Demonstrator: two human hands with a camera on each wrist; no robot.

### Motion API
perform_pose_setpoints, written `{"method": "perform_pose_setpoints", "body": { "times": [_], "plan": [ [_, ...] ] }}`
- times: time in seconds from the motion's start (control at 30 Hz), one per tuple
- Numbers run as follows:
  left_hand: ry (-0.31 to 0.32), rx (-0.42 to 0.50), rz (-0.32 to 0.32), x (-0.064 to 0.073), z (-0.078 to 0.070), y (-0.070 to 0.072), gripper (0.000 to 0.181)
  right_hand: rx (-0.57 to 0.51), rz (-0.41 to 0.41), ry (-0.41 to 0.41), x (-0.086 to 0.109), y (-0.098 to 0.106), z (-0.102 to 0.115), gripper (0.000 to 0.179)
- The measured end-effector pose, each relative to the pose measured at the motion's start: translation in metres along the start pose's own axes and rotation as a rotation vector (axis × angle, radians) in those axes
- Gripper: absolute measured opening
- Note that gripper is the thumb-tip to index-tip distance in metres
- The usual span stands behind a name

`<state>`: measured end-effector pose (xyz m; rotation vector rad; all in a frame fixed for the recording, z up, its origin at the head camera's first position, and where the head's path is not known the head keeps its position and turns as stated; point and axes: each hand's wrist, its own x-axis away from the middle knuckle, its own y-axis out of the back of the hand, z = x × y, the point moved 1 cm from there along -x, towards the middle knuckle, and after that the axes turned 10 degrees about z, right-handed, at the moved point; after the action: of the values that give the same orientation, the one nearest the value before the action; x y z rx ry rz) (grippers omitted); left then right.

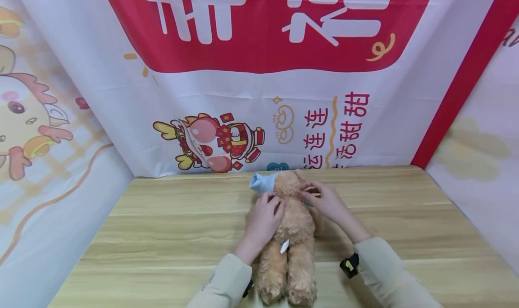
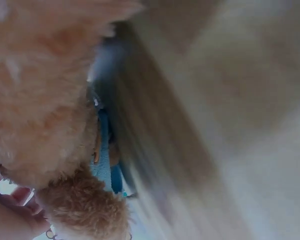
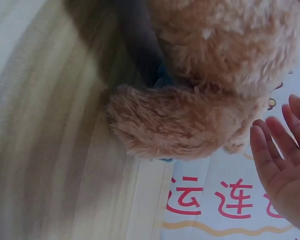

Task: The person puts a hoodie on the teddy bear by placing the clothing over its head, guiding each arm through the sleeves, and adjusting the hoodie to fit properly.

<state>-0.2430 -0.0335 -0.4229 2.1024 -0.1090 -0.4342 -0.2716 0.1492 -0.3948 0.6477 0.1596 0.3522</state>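
Observation:
A light-brown plush toy (image 1: 296, 222) lies on the wooden table, its legs toward me and a small white tag (image 1: 284, 246) between them. Light blue cloth (image 1: 263, 182) sits at the left of its head, and more blue cloth (image 2: 104, 165) shows beneath its body. My left hand (image 1: 263, 218) is at the toy's left shoulder with bent fingers; their tips are partly hidden, so I cannot tell whether they pinch anything. At the neck's right side is my right hand (image 1: 326, 202). In the right wrist view its fingers (image 3: 265, 150) are spread loosely, holding nothing visible.
The table (image 1: 170, 236) extends to both sides of the toy. A printed white and red cloth (image 1: 259, 91) hangs along its back edge, with more printed cloth (image 1: 48, 199) at the left. A dark wrist strap with a device (image 1: 349, 266) hangs by the right sleeve (image 1: 389, 267).

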Motion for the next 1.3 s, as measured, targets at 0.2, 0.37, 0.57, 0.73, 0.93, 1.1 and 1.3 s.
{"method": "perform_pose_setpoints", "body": {
  "times": [0.2, 0.37, 0.57, 0.73, 0.93, 1.1, 1.3],
  "plan": [
    [-0.041, -0.002, -0.074, 0.011, 0.004, -0.003, 0.019, 0.037, 0.008, -0.037, -0.017, -0.002, 0.002, 0.025],
    [-0.064, -0.011, -0.095, 0.015, 0.007, -0.004, 0.017, 0.093, 0.029, 0.001, -0.029, -0.009, 0.001, 0.031],
    [-0.091, -0.073, -0.089, 0.016, 0.007, -0.004, 0.016, 0.170, 0.031, 0.015, -0.038, -0.021, 0.001, 0.039],
    [-0.057, -0.125, -0.099, 0.015, 0.005, -0.006, 0.015, 0.165, -0.040, -0.010, -0.042, -0.024, 0.002, 0.029],
    [0.045, -0.088, -0.074, 0.014, 0.002, -0.009, 0.046, 0.131, -0.022, 0.036, -0.044, -0.024, 0.000, 0.009],
    [0.040, -0.130, -0.031, 0.011, 0.000, -0.009, 0.044, 0.120, 0.029, 0.046, -0.039, -0.023, 0.000, 0.007],
    [-0.008, -0.224, -0.111, 0.002, 0.001, -0.009, 0.025, 0.161, 0.031, 0.074, -0.036, -0.022, 0.000, 0.007]
  ]
}}
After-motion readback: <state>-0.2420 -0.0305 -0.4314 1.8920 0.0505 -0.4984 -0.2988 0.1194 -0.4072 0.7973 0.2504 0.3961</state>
